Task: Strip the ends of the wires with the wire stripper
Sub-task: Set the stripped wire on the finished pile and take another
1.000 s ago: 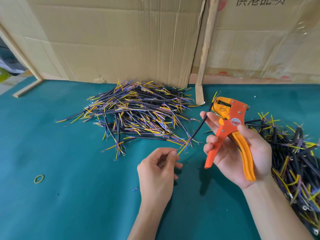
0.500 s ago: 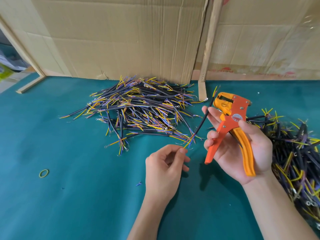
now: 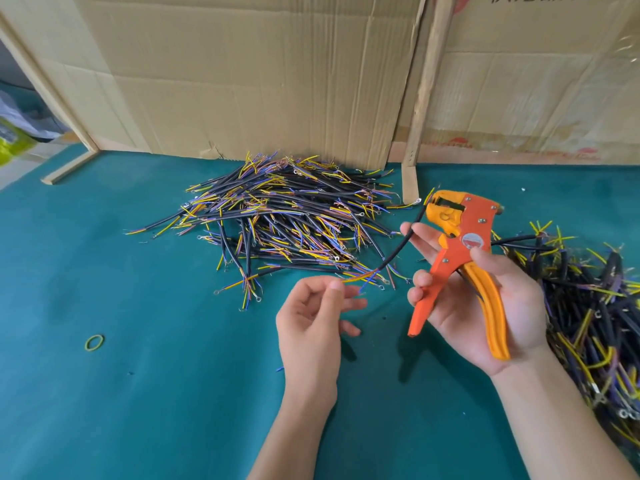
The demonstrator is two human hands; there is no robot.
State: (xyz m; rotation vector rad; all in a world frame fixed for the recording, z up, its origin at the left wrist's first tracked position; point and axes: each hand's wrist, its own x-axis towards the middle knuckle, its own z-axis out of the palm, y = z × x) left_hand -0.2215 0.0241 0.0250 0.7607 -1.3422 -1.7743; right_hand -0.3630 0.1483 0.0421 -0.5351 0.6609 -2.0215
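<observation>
Change: left hand [image 3: 313, 327] much as half a second ago, pinch moved onto the coloured strands; stripper no nearer the cable.
Left hand: raised above the tabletop [image 3: 138, 393], back toward the camera; thumb and forefinger pinching the yellow strand end of the cable [image 3: 398, 252], other fingers loosely spread.
Right hand: [image 3: 485, 306] palm up, fingers curled round the wire stripper [image 3: 457, 251]; handles spread apart.
Cable: black, running from the left pinch up across the right fingertips to beside the stripper head.
Piles: one heap of wires [image 3: 284, 216] at centre by the cardboard [image 3: 242, 81]; second heap [image 3: 595, 306] at right.
Loose item: rubber band [image 3: 94, 342] at left.
</observation>
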